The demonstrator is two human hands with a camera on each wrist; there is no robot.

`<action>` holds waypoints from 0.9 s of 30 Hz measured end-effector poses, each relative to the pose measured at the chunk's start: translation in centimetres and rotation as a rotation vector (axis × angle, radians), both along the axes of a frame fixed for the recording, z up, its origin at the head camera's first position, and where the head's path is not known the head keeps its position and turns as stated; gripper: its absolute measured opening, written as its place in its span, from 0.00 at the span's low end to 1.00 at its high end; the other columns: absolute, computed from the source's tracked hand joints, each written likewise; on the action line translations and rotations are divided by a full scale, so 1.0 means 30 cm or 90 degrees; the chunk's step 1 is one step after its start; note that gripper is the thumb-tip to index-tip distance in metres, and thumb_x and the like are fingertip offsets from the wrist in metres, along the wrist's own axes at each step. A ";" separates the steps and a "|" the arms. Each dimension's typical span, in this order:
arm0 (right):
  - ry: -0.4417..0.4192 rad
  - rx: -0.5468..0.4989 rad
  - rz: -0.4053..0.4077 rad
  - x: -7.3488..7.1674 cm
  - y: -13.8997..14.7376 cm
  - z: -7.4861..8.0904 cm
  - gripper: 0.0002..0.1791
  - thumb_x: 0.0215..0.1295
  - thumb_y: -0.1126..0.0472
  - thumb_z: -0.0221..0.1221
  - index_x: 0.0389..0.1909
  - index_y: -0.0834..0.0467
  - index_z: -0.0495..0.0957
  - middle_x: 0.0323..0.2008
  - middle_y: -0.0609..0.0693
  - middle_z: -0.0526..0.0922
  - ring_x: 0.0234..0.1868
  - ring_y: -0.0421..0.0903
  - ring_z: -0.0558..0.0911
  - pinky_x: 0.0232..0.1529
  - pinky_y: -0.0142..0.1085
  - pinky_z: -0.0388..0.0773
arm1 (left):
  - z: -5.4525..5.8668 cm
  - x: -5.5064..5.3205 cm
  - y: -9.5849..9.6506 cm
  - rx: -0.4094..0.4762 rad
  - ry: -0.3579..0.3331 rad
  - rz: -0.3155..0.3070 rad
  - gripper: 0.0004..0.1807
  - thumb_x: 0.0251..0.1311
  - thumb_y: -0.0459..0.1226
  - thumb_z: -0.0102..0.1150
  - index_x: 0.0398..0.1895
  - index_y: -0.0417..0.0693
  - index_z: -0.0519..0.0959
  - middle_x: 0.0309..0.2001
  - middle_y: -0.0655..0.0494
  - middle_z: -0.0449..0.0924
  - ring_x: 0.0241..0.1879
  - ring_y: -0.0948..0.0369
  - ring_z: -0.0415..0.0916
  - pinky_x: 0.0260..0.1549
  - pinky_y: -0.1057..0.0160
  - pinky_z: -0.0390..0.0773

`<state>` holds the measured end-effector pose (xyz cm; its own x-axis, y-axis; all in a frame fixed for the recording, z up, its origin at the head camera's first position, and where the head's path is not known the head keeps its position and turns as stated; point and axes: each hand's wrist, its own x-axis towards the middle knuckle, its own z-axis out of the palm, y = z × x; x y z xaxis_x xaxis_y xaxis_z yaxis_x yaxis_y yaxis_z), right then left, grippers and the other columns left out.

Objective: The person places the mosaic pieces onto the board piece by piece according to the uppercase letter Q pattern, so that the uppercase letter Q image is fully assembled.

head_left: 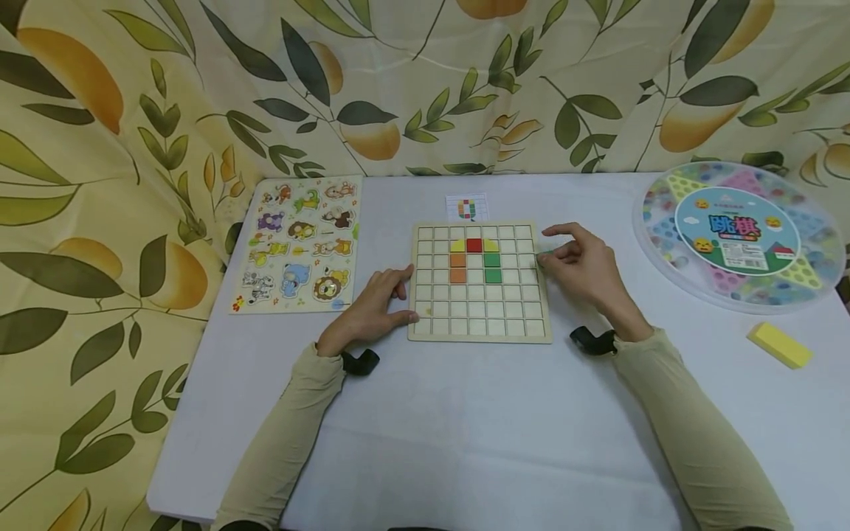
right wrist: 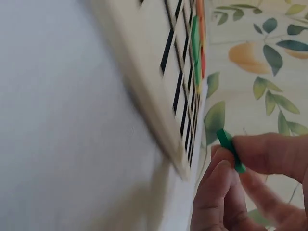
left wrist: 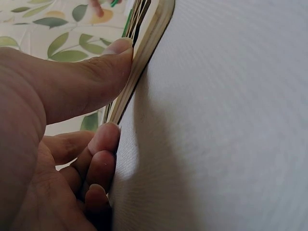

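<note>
A wooden grid board (head_left: 477, 310) lies on the white table, with coloured square tiles in an arch: a red tile (head_left: 474, 245) between two yellow ones at the top, orange tiles (head_left: 457, 267) down the left and green tiles (head_left: 492, 267) down the right. My left hand (head_left: 375, 306) rests against the board's left edge, its thumb touching the side and the other fingers loosely bent. Beyond the right edge, my right hand (head_left: 584, 269) pinches a small green tile (right wrist: 231, 151) between thumb and fingers, held above the table in the right wrist view.
Behind the board lies a small pattern card (head_left: 467, 199). An animal puzzle board (head_left: 302, 228) is at the left. To the right sit a round game box (head_left: 737, 228) with a clear lid and a yellow block (head_left: 780, 345). Patterned cloth hangs behind the table.
</note>
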<state>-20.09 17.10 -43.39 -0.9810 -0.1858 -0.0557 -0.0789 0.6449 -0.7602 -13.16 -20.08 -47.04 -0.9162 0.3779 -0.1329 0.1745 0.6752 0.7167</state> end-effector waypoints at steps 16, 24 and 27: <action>-0.131 -0.105 0.084 0.009 -0.130 0.018 0.18 0.79 0.59 0.59 0.64 0.59 0.79 0.54 0.61 0.86 0.51 0.54 0.86 0.49 0.34 0.77 | -0.005 -0.001 -0.008 0.004 0.004 -0.005 0.49 0.66 0.38 0.73 0.84 0.36 0.56 0.46 0.50 0.72 0.50 0.54 0.61 0.56 0.57 0.63; -0.120 -0.121 0.098 0.023 -0.199 0.007 0.18 0.74 0.58 0.66 0.60 0.59 0.84 0.51 0.61 0.88 0.51 0.54 0.88 0.47 0.27 0.79 | 0.000 -0.002 -0.005 -0.006 0.006 -0.007 0.50 0.66 0.38 0.74 0.84 0.37 0.55 0.46 0.50 0.72 0.50 0.54 0.62 0.55 0.58 0.64; -0.142 -0.134 0.107 0.026 -0.215 0.002 0.20 0.72 0.59 0.68 0.62 0.59 0.84 0.54 0.60 0.88 0.54 0.55 0.88 0.48 0.25 0.79 | 0.001 -0.003 -0.006 -0.007 0.011 -0.008 0.50 0.65 0.38 0.74 0.83 0.36 0.56 0.46 0.50 0.72 0.49 0.55 0.62 0.54 0.58 0.64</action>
